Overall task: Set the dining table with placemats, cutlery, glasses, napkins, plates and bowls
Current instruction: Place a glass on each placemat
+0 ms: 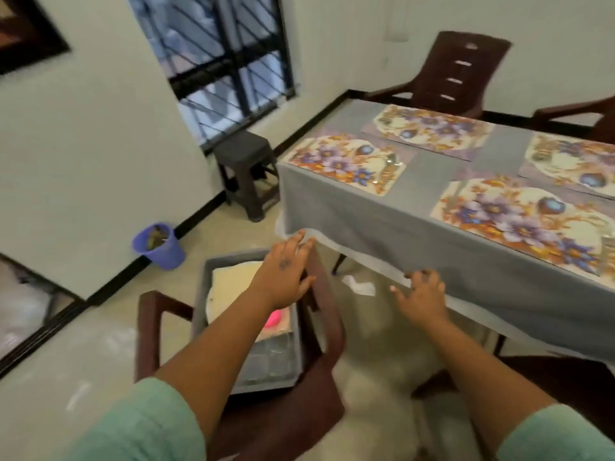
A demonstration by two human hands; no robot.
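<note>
The left hand (pixel 283 274) has its fingers spread and holds nothing; it hovers directly above the grey crate (pixel 199 294) on the chair (pixel 319 354). The plates (pixel 229 284) and glasses (pixel 266 361) lie just below it. The right hand (pixel 422 294), loosely open, is farther from the crate, toward the dining table (pixel 382 211).

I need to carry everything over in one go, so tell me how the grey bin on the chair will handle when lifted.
The grey bin looks stiff-walled, so it should hold its shape. With plates and clear glasses inside, it is probably heavy and fragile; the glasses may clink or tip if tilted. It sits on a brown chair; a two-handed grip seems wise.
</note>
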